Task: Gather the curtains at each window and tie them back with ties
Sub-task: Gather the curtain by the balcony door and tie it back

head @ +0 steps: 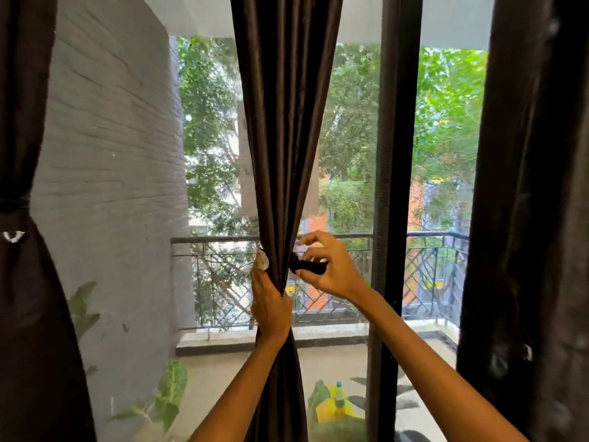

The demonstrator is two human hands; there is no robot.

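Two bare forearms reached up from the bottom of the view, from about 5 and 7 o'clock, toward a dark brown curtain [283, 138] hanging at the centre. The left hand [270, 303] was clenched around the curtain, squeezing its folds into a narrow bunch just below the middle of the view. The right hand [331, 266], just beside it at 3 o'clock from the bunch, pinched a short dark tie [308, 267] between curled fingers and thumb, one end of the tie touching the gathered cloth.

At 9 o'clock, at the left edge, a second dark curtain [22, 282] hung already cinched at its waist. At 3 o'clock a third dark curtain [535, 218] hung at the right edge, with a dark window frame [395, 154] upright between it and the centre curtain.

Beyond the glass, low at 6 o'clock, a bottle [339, 397] with a green cap stood on something yellow on the balcony floor, and leafy plants [170, 390] showed at 7 o'clock. Farther out ran a metal railing [334, 237], a grey brick wall [111, 154] at 10 o'clock, and green trees [446, 122] behind.
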